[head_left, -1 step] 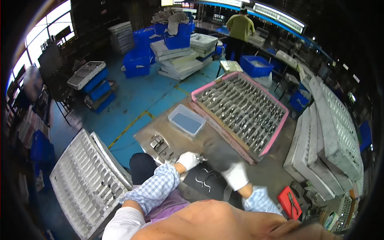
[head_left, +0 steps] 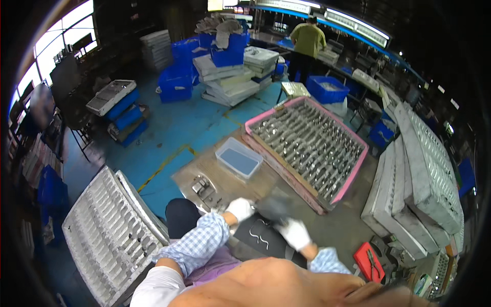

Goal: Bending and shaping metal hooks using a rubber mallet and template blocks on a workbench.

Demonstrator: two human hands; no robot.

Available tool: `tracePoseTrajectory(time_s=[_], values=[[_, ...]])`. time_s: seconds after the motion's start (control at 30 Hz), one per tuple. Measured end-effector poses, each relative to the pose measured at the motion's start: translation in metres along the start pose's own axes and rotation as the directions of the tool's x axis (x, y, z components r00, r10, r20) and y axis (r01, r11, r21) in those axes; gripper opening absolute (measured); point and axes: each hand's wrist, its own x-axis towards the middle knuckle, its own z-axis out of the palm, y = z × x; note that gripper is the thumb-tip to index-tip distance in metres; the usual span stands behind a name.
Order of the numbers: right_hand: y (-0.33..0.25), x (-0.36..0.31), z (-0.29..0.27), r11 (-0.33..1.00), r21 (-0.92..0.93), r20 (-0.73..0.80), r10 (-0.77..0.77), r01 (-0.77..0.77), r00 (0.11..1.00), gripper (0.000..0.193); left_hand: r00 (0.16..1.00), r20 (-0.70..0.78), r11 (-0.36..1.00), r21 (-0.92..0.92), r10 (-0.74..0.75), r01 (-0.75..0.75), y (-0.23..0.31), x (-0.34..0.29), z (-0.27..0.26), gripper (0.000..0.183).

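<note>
Dark-grey and blurred, an object (head_left: 275, 207) in front of the tub (head_left: 238, 157) was gripped by the right hand (head_left: 295, 234), the left hand's (head_left: 240, 209) hold unclear.

ok so on the tabletop (head_left: 199, 165), the big parts tray (head_left: 349, 177) takes up the right side, a tub (head_left: 238, 157) is just left of it, and a fixture (head_left: 202, 187) sits near the left corner. 2 rods (head_left: 259, 236) lie by the near edge. 2 slotted trays (head_left: 105, 230) are off to the left, a stack (head_left: 401, 189) to the right, and a stool (head_left: 295, 88) behind the far edge.
</note>
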Motion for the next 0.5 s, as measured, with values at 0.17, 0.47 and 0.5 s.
tracePoseTrajectory(time_s=[0.17, 0.47, 0.5], values=[[0.054, -0.123, 0.017, 0.486, 0.281, -0.14, 0.874, -0.828, 0.465, 0.015, 0.999, -0.003, 0.994, -0.1, -0.053, 0.052, -0.019, -0.004, 0.014, 0.031], [-0.039, -0.112, 0.058, 0.694, 0.24, -0.091, 0.712, -0.678, 0.696, 0.046, 0.917, 0.31, -0.016, -0.948, -0.252, 0.317, 0.085, -0.069, 0.018, 0.042], [-0.053, -0.099, 0.088, 0.793, 0.177, -0.298, 0.607, -0.582, 0.737, 0.064, 0.904, 0.362, -0.13, -0.931, -0.229, 0.34, 0.091, -0.074, 0.029, 0.041]])
